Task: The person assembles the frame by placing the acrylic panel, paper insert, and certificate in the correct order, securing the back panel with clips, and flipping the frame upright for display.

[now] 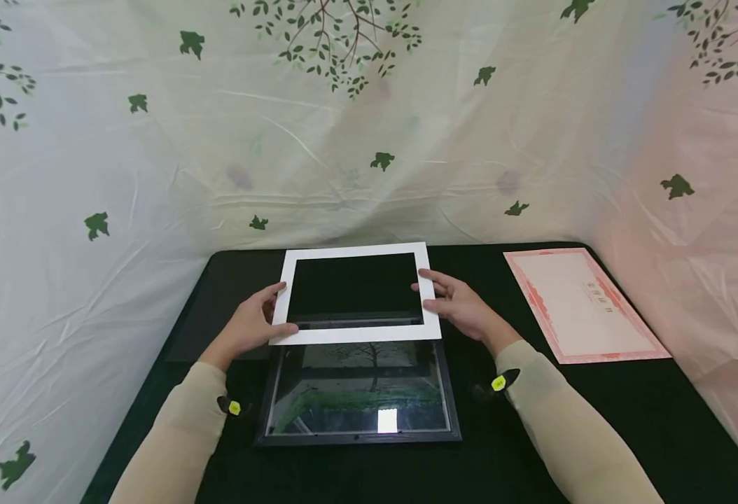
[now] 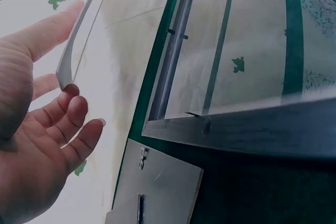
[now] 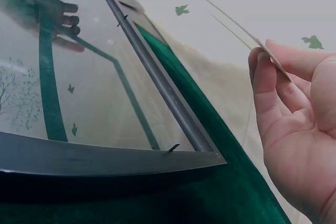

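A white picture mat [image 1: 356, 336] with a rectangular window is held up, tilted, over the far part of a dark picture frame [image 1: 356, 439]. My left hand [image 1: 246, 325] pinches its left edge, thumb at the near corner; my right hand [image 1: 463, 308] pinches the right edge. In the left wrist view the mat [image 2: 67, 61] looks thin between thumb and fingers. The frame lies with a glossy clear pane [image 1: 337, 402] inside, reflecting the surroundings. Small dark tabs stick out from its inner rim in both wrist views.
A grey backing board [image 2: 165, 179] with metal hardware lies left of the frame, dark in the head view. On the right lies a pink-bordered paper certificate [image 1: 577, 301]. Leaf-printed cloth [image 1: 356, 140] hangs around the dark green table [image 1: 495, 462].
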`<state>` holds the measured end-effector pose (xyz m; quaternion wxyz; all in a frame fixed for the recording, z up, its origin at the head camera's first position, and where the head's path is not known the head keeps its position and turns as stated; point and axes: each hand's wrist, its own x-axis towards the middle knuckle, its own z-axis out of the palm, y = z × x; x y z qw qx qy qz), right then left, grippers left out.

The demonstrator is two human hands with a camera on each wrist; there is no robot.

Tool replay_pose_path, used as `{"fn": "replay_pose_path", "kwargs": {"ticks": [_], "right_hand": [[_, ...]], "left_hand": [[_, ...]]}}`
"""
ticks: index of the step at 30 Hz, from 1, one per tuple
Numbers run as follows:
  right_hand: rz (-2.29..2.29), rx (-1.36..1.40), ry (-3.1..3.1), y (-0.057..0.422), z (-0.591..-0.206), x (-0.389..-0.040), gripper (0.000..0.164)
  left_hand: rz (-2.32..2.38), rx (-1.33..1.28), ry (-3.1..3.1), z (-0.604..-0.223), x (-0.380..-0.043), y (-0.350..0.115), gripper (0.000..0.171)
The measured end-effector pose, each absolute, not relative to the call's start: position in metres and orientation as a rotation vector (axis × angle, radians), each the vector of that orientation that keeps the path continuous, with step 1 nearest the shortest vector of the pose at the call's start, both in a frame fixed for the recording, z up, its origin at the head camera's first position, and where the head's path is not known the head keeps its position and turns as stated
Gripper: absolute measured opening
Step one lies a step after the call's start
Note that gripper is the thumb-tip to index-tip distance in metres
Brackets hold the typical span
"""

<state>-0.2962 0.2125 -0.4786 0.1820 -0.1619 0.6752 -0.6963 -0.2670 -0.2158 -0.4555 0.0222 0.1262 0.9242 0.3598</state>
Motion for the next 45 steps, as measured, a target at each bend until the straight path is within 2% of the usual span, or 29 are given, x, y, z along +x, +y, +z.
{"fn": "replay_pose_path", "kwargs": {"ticks": [12, 23, 37, 45], "right_hand": [[-2.024, -0.445, 1.845, 0.225, -0.487, -0.259, 0.070], [-2.015, -0.431, 1.830, 0.239, -0.501, -0.227, 0.070], [-2.019, -0.445, 1.790, 0.230, -0.509, -0.209, 0.070], [-1.986, -0.439, 1.789, 0.228, -0.509, -0.201, 0.072]], "left_hand": [[0.935, 0.493, 2.899, -0.462, -0.254, -0.214, 0.084], [0.851, 0.554, 2.940, -0.466, -0.234, -0.208, 0.084], [0.736, 0.472, 2.974, -0.475, -0.221, -0.204, 0.086], [0.697, 0.487, 2.980, -0.484, -0.214, -0.206, 0.079]]}}
